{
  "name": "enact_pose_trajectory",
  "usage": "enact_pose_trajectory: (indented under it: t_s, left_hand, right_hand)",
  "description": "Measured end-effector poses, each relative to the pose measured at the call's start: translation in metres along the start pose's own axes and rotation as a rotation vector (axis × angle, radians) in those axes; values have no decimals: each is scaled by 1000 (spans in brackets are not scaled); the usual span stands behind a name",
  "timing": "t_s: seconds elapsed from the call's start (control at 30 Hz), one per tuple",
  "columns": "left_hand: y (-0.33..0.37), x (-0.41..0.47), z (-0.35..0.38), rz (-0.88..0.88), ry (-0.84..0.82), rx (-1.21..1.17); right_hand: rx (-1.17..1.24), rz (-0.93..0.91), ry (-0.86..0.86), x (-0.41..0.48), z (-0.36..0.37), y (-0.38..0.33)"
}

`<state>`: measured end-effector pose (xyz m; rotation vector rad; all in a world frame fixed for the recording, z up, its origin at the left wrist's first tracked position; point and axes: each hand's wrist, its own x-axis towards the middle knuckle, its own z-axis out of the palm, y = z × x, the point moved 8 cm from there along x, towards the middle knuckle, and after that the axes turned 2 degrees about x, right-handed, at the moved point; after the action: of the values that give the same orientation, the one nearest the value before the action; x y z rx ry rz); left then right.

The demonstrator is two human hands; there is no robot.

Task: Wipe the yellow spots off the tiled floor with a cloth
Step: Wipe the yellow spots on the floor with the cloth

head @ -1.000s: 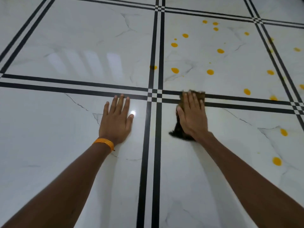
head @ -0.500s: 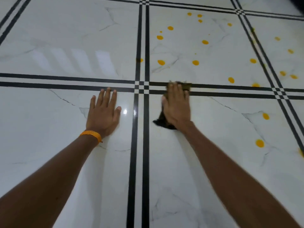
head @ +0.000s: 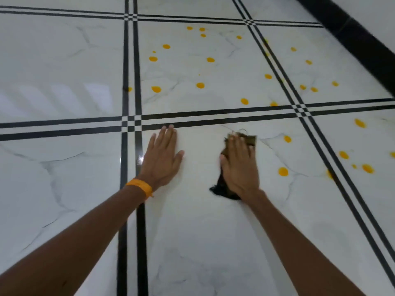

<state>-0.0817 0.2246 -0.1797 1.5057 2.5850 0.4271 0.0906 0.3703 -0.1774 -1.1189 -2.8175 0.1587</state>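
Observation:
A dark brown cloth lies flat on the white marble tile floor, mostly hidden under my right hand, which presses on it with straight fingers. My left hand, an orange band at its wrist, rests flat on the same tile just right of the black double stripe. Yellow spots lie close to the right of the cloth: one near its far corner and a larger one beside my wrist. Several more yellow spots dot the tile beyond.
Black double stripes cross the floor between tiles. A black skirting band runs along the wall at the far right. More yellow spots lie past the right-hand stripe.
Both hands have shifted right across the vertical stripe. The right hand has slid the cloth off the horizontal stripe and onto the near tile, toward the spots on the right.

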Motion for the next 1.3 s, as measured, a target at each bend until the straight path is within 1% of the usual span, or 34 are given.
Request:
enact_pose_trajectory:
  t_s: [0.07, 0.1, 0.13, 0.2, 0.27, 0.33, 0.37, 0.4, 0.43, 0.5, 0.53, 0.57, 0.6, 0.63, 0.7, 0.73, 0.77, 0.8, 0.83, 0.9, 0.93, 0.97, 1.0, 1.03, 1.07, 1.13, 1.17, 1.2, 1.23, 1.27, 1.3]
  left_hand:
    - [30, 27, 10, 26, -11, 3]
    - [40, 35, 16, 29, -27, 8]
    - [48, 40, 22, 27, -37, 10]
    - [48, 39, 29, 27, -23, 47]
    - [52, 42, 33, 47, 2, 93]
    - [56, 47, 36, 62, 13, 115]
    - [56, 48, 36, 64, 18, 118]
    - [55, 47, 38, 64, 15, 124]
    - [53, 46, 38, 66, 8, 130]
    - [50, 42, 40, 76, -4, 130]
    - [52, 43, 40, 74, -11, 124]
    - [54, 43, 39, 71, -9, 119]
    - [56, 45, 38, 67, -1, 119]
    - [57, 47, 36, 64, 3, 118]
    - [58, 52, 34, 63, 3, 124]
    - [57, 53, 35, 67, -1, 130]
    - [57, 52, 36, 69, -3, 133]
    - [57, 51, 38, 70, -7, 141]
    - [55, 50, 39, 69, -9, 147]
    - [52, 48, 39, 65, -10, 149]
    - [52, 48, 38, 69, -13, 150]
    - [53, 48, 38, 72, -12, 147]
    - [53, 48, 37, 70, -6, 143]
    - [55, 48, 36, 70, -2, 136]
    - [56, 49, 36, 71, 0, 135]
    - [55, 50, 35, 65, 10, 132]
    - [54, 52, 35, 66, 16, 133]
    - [54, 52, 35, 71, 15, 134]
    - [53, 54, 36, 78, 8, 137]
    - [53, 52, 37, 83, -3, 138]
    - [53, 52, 38, 83, -5, 137]
  right_hand:
    - [-2, -197, -68, -28, 3, -12]
    - [0, -227, -98, -49, 2, 2]
    - [-3, -196, -99, -67, -3, 27]
    - [4, -18, -37, -76, -19, 92]
    - [-31, 214, 11, -51, -29, 152]
    - [-3, 378, 54, -9, -31, 174]
    - [-10, 415, 65, 11, -31, 164]
    - [-25, 391, 71, 23, -27, 144]
    - [-30, 304, 47, 26, -20, 118]
    - [-25, 28, -76, -7, -3, 68]
    - [-5, -69, -123, -32, -2, 62]
    - [22, -109, -153, -51, -6, 72]
    - [37, -98, -129, -54, -15, 94]
    - [19, -25, -85, -44, -24, 122]
    - [-15, 220, -39, -4, -34, 172]
    - [-2, 324, -12, 20, -35, 181]
    - [8, 379, 7, 41, -34, 173]
    - [6, 374, 12, 52, -28, 150]
    - [-1, 306, 8, 54, -20, 118]
    - [9, 29, -60, 23, -5, 51]
    - [24, -97, -104, -7, -2, 33]
    - [44, -167, -136, -36, -3, 33]
    - [66, -190, -141, -56, -8, 46]
    - [65, -157, -116, -64, -15, 71]
    - [46, -68, -81, -61, -21, 103]
    - [11, 179, -31, -32, -27, 158]
    - [15, 288, -4, -11, -28, 170]
    - [23, 356, 19, 6, -28, 166]
    - [25, 371, 20, 17, -25, 147]
    - [26, 322, 5, 16, -18, 122]
    - [28, 202, -25, 6, -11, 95]
